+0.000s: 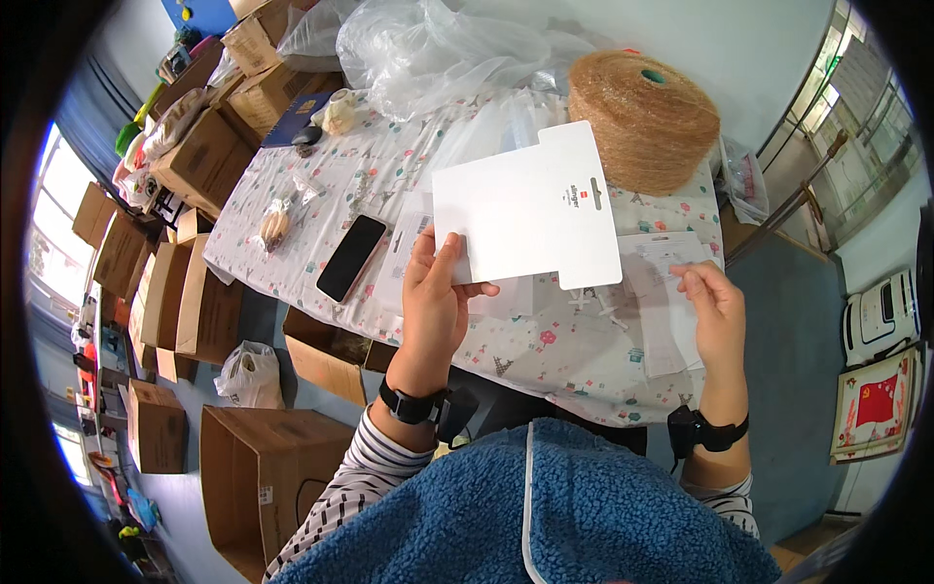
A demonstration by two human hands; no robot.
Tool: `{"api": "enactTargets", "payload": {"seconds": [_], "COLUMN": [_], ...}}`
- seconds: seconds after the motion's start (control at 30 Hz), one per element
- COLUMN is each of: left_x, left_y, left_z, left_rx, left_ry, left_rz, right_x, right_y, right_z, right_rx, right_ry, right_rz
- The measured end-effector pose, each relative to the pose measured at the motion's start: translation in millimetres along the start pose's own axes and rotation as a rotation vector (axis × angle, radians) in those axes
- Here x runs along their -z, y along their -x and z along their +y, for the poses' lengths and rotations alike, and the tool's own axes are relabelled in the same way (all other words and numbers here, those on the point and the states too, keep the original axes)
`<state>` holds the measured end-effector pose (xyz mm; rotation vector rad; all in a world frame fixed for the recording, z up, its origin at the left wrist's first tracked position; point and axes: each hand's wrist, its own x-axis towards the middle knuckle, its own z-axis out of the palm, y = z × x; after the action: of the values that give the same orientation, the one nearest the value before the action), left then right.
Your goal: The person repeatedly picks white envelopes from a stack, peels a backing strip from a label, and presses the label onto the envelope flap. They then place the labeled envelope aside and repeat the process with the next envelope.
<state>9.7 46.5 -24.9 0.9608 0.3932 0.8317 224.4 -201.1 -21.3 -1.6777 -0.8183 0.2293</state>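
A cloth-covered table (506,341) is filling the middle, its near edge curving in front of the person's blue fleece (623,496) and its right edge dropping toward grey-blue floor (793,341). Below left, a large open carton (292,448) is standing on the floor, its mouth facing left; I cannot tell what is inside. Smaller open cartons (209,316) are crowding beyond the table's left edge, and an open box (326,365) is sitting against the near-left edge, something dim lying within. Crumpled clear plastic (428,58) is heaping along the far side, beside a tan yarn cone (632,127). On the floor, a white bag (251,375) is hiding its contents. At the far right corner, a clear bag (744,185) is holding something reddish.

A white card (506,214) with a hanging slot is tilting above the table's middle. The left hand (435,292) is pinching its lower left corner, one digit lying over the face. The right hand (715,311) is hovering well apart, over or near pale sheets (662,341), fingers curling inward; whether they are gripping anything, I cannot tell. A black phone (352,258) is lying left of the card. Beyond it, a small clear packet (275,226) is enclosing a brownish bundle.
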Motion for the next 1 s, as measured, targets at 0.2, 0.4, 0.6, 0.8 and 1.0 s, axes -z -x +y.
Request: {"api": "enactTargets", "payload": {"seconds": [0.2, 0.4, 0.6, 0.8, 1.0], "left_x": [-20, -44, -40, -47, -55], "left_y": [11, 16, 11, 6, 8], "left_z": [-4, -11, 1, -35, -85], "left_rx": [0.154, 0.597, 0.514, 0.272, 0.335], "left_ry": [0.038, 0.024, 0.148, -0.345, -0.108], "left_rz": [-0.147, -0.503, -0.789, -0.703, -0.321], "right_x": [-9, -19, -14, -29, -35], "right_y": [-8, 3, -3, -6, 3], "right_z": [-10, -6, -8, -4, 23], "right_rx": [-0.092, 0.058, -0.158, -0.403, -0.544], "right_ry": [-0.508, -0.602, -0.888, -0.967, -0.764], "right_rz": [-0.085, -0.216, 0.099, 0.005, -0.053]}}
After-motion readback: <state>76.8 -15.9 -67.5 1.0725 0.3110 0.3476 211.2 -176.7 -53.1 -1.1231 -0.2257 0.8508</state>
